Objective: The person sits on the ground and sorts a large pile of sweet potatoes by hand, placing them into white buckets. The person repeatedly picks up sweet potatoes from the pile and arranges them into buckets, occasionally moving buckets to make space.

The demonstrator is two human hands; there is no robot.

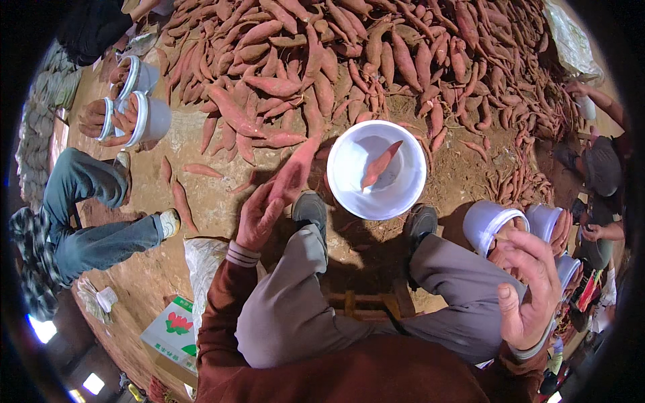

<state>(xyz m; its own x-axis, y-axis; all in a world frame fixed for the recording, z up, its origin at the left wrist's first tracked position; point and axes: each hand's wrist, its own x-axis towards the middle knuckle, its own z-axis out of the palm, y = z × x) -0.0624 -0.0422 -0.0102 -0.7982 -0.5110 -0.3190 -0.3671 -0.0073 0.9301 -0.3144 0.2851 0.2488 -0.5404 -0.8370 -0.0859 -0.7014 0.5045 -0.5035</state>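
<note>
My left hand (259,216) holds a large red-skinned sweet potato (298,169) by its lower end, its tip pointing away from me toward the pile. Between my feet and the pile stands a white plastic bucket (335,194), with a single sweet potato (381,165) lying inside. Over my right knee, my right hand (531,287) is raised with its fingers apart and nothing in it. Behind that hand, in the picture, is a white bucket (471,226) of sweet potatoes, partly hidden by the fingers.
A big heap of sweet potatoes (403,55) spreads across the floor ahead. Filled buckets (156,121) stand at left, more (541,219) at right. A printed cardboard box (169,330) and a white woven sack (201,257) lie left of me. Other people (101,242) sit on both sides.
</note>
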